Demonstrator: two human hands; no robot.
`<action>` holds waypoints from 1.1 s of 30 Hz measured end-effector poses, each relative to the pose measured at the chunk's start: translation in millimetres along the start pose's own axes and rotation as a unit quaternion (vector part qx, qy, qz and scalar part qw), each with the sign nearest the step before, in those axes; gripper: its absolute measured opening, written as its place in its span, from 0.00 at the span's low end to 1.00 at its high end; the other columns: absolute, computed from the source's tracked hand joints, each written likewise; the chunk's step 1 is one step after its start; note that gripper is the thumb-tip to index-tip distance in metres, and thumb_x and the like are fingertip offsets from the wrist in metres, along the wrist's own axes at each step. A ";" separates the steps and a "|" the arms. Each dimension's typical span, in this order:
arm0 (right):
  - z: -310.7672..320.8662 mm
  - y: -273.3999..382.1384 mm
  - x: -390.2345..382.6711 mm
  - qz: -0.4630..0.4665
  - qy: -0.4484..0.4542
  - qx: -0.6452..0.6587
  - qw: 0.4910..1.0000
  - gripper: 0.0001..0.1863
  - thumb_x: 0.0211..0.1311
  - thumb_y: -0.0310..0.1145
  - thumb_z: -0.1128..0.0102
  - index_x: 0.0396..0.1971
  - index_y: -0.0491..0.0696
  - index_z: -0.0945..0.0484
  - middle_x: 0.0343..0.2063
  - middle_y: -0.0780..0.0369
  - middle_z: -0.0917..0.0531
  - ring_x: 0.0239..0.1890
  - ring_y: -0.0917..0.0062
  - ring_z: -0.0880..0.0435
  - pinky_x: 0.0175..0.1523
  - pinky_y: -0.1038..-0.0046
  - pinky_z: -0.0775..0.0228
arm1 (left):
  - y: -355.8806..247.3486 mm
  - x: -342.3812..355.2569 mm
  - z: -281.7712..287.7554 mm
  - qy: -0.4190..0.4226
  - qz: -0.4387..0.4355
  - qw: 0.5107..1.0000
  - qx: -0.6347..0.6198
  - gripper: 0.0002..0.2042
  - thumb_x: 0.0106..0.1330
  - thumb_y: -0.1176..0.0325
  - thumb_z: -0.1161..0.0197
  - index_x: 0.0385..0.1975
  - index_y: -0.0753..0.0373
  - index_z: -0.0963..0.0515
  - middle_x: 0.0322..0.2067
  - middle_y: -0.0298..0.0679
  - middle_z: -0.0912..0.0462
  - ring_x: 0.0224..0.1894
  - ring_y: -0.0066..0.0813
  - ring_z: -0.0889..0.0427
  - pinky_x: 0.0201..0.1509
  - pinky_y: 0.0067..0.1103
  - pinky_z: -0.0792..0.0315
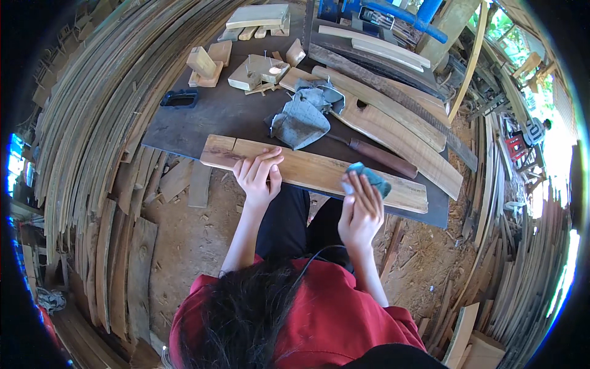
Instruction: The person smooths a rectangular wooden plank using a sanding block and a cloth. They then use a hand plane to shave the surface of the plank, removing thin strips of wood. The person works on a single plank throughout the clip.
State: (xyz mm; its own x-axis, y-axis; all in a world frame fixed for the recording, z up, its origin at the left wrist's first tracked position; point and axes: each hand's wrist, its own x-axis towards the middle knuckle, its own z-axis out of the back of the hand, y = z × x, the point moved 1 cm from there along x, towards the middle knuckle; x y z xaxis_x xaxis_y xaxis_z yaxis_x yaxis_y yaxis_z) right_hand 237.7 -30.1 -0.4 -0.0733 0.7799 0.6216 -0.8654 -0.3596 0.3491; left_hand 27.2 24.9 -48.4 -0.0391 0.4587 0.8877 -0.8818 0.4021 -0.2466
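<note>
A narrow wooden board (307,166) lies crosswise along the near edge of the dark tabletop. My left hand (258,178) grips it left of the middle, fingers curled over its upper face. Near the board's right part, my right hand (361,209) is closed on a folded blue-green piece that looks like sandpaper (376,181). Whether that piece touches the wood cannot be made out. Just beyond the board lie crumpled grey sheets (300,126) and a tool with a brown wooden handle (384,158).
Shaped planks (393,132) lie at the table's right. Wood blocks (255,71), one with nails standing up, and a dark blue frame-like object (179,98) are farther back. Long stacked boards (117,92) line the left; more timber stands right. A person (534,130) is far right.
</note>
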 end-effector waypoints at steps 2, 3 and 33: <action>7.2 -5.3 -8.7 0.012 0.007 0.013 1.000 0.15 0.64 0.32 0.56 0.42 0.46 0.19 0.47 0.62 0.19 0.54 0.67 0.23 0.60 0.64 0.38 | 0.4 -0.1 1.0 0.002 0.002 1.000 0.002 0.06 0.60 0.68 0.46 0.28 0.53 0.21 0.36 0.24 0.16 0.37 0.21 0.21 0.44 0.22 0.40; 13.6 -11.7 -13.2 0.019 0.010 0.017 1.000 0.15 0.64 0.32 0.56 0.41 0.46 0.19 0.47 0.62 0.19 0.54 0.67 0.23 0.60 0.64 0.38 | -0.3 0.4 1.5 0.000 0.002 1.000 0.000 0.06 0.61 0.68 0.46 0.28 0.53 0.21 0.36 0.24 0.16 0.37 0.21 0.21 0.44 0.22 0.40; 31.0 -80.4 6.1 -0.131 -0.028 -0.193 0.972 0.17 0.68 0.32 0.58 0.48 0.43 0.22 0.50 0.56 0.21 0.56 0.65 0.25 0.60 0.65 0.35 | -1.8 -0.7 0.0 -0.009 -0.001 1.000 -0.003 0.07 0.62 0.68 0.47 0.28 0.53 0.21 0.36 0.24 0.16 0.37 0.21 0.21 0.44 0.23 0.41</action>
State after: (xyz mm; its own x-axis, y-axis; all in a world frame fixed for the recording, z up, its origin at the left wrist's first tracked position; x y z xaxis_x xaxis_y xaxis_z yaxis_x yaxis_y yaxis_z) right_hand 322.2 -12.3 -2.9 0.1932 0.7853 0.5882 -0.9728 0.0752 0.2192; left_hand 28.8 23.9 -48.6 -0.0464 0.4446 0.8945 -0.8786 0.4080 -0.2483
